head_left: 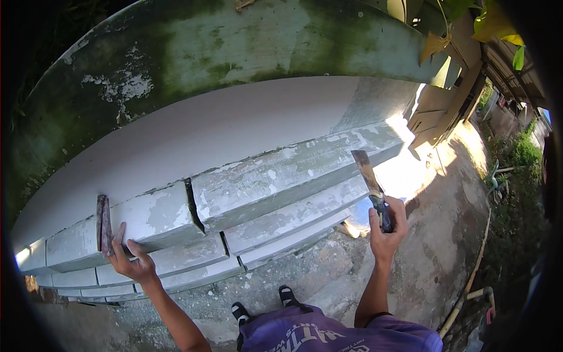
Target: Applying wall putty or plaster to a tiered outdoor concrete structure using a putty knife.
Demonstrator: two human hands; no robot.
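Note:
In my right hand point(392, 220) is a putty knife point(367, 173), its dark handle gripped by my closed fingers. The rusty, stained blade points up and away, in front of the right part of a stepped white ledge point(281, 179). At the left, my left hand point(135, 264) is at the lower end of a narrow, brownish two-layered strip point(104, 226), seemingly gripping it; its exact kind does not show. My left index finger and thumb stick out beside the strip, close to the ledge's left part. Patchy white coating covers the grey ledge.
A curved, green-stained wall band point(229, 44) overhangs a smooth white wall point(234, 120). Dark vertical gaps point(192, 205) split the ledge tiers. Below lies rough concrete ground point(281, 293), where my sandalled feet stand. A pipe point(481, 252) and plants edge the right side; leaves point(495, 26) hang at upper right.

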